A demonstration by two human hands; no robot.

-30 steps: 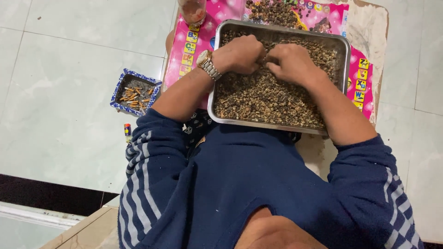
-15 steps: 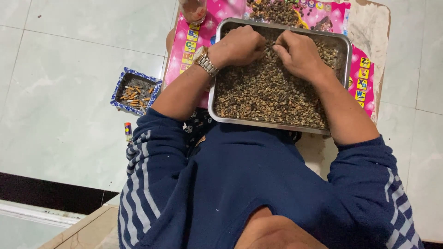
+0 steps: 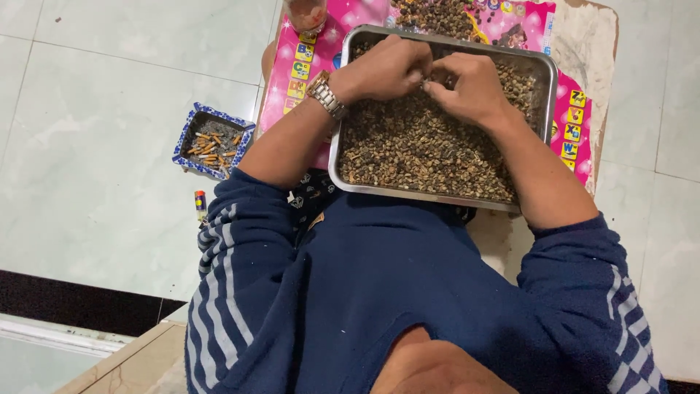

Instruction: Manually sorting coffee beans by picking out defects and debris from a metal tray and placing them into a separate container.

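Seen from above, a person in a navy striped sweater worked both hands over a rectangular steel tray [image 3: 337, 157] heaped with small brown-green dried pods [image 3: 430, 146], shrivelled and mixed with darker bits. The left hand [image 3: 386, 69], a metal wristwatch [image 3: 324, 95] at its wrist, was curled with fingertips drawn together; the right hand [image 3: 470, 87] met it over the tray's far half, fingers bunched and touching the left's. They appeared to pinch a single pod between them, though the piece itself was too small to make out. The tray sat on a pink lettered mat [image 3: 292, 80] laid over a low table [image 3: 583, 44], its near rim against the person's chest and its far rim close to a second pile of darker pods [image 3: 434, 18] on the mat. A clear cup [image 3: 306, 14] stood just beyond the tray's far left corner. Left of the tray, well apart on the pale floor tiles [image 3: 109, 182], lay a blue patterned ashtray [image 3: 213, 142] full of butts and a small lighter [image 3: 199, 206]. Tiled floor stretched out left of the tray.
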